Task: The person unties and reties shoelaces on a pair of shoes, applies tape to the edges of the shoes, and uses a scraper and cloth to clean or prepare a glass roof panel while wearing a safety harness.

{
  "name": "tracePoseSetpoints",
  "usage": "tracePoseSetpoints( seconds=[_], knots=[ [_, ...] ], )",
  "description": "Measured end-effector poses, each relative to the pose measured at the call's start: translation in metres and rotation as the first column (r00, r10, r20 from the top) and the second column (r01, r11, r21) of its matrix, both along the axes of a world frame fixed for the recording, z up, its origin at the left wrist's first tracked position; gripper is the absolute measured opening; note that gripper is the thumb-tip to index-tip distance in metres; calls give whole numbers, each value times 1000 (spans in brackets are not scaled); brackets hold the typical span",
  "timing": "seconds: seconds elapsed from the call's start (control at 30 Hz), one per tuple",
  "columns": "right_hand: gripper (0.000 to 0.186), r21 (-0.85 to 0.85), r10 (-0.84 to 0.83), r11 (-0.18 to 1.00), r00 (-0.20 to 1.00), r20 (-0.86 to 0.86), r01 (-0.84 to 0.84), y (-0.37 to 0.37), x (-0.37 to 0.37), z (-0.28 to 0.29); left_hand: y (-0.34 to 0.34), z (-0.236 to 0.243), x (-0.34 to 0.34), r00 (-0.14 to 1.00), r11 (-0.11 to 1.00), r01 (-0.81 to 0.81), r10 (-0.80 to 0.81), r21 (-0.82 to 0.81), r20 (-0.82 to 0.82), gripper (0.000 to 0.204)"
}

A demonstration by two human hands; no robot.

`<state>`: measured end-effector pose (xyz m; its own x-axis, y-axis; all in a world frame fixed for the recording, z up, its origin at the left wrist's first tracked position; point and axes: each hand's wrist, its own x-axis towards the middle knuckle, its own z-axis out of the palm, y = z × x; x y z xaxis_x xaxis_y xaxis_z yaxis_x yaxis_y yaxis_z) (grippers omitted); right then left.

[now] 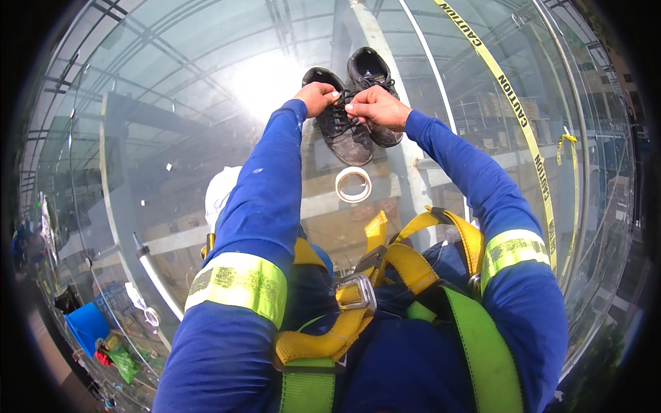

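Observation:
A pair of dark, scuffed lace-up shoes sits on a glass surface at the upper middle, the left shoe (339, 143) slightly nearer me than the right shoe (365, 63). My left hand (318, 97) is at the left shoe, thumb and finger pinched on its dark lace. My right hand (381, 110), also pinched, holds lace a little to the right, partly covering the right shoe. A white roll of tape (353, 197) lies just below the shoes. Yellow and green harness straps (413, 270) cross my lap.
Yellow caution tape (518, 110) runs down the right across the glass panes (172, 138). A silver tube (158, 279) lies at the left. Further lower left are a blue bucket (88, 325) and a green bag (124, 361). A white bundle (219, 187) is beside my left arm.

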<state>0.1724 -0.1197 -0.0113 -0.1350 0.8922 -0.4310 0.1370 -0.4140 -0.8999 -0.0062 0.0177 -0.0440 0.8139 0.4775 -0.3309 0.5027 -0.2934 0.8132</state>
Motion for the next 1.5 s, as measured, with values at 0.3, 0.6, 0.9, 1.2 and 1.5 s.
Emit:
tracePoseSetpoints(
  seconds=[0.3,0.6,0.9,1.2,1.5],
  knots=[
    [20,-43,-155,988,980,-126,151,-3,25,0,-8,15,16,981,975,-45,84,-216,176,43],
    [28,154,-366,926,918,153,344,3,21,-6,-4,7,17,972,933,49,37,-358,230,31],
    [23,289,-166,957,842,513,13,9,22,-3,-6,14,20,988,954,-22,65,-298,136,32],
    [22,256,-183,965,836,517,53,10,30,9,-11,12,16,970,996,13,10,-93,242,38],
    [20,341,-174,929,645,744,-143,0,25,34,-15,19,10,997,991,-71,70,116,15,24]
  ],
)
